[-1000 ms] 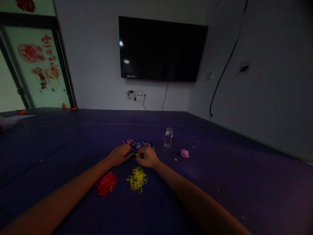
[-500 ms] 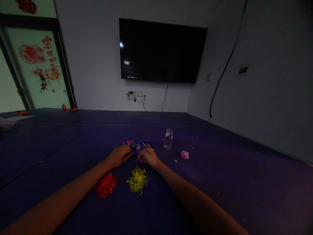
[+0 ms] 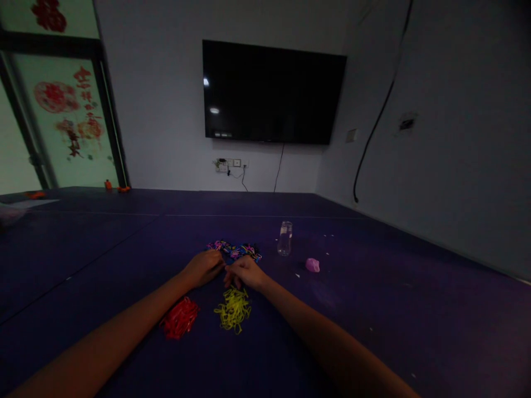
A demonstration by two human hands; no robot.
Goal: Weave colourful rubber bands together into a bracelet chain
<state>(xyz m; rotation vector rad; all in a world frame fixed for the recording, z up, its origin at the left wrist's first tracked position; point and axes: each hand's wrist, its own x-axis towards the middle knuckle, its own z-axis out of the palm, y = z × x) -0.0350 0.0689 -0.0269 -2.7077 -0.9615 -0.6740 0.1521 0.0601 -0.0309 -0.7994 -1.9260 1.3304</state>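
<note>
A pile of mixed-colour rubber bands, blue, pink and black, lies just beyond both hands. My left hand rests at the near left side of that pile with its fingers curled; what they hold, if anything, is hidden. Beside it, fingertips almost meeting the left ones, my right hand is bent in a pinch, and anything in it is too small to make out. Nearer to me are a heap of yellow rubber bands, just below the right hand, and a heap of red rubber bands beside the left forearm.
A clear bottle without a lid stands right of the mixed pile. Further right lies a crumpled pink piece among small white scraps. The dark purple surface reaches the wall, where a television hangs.
My right hand has moved slightly left and toward me, away from the mixed pile and closer to my left hand. The left hand has barely moved. The view has tilted up a little.
</note>
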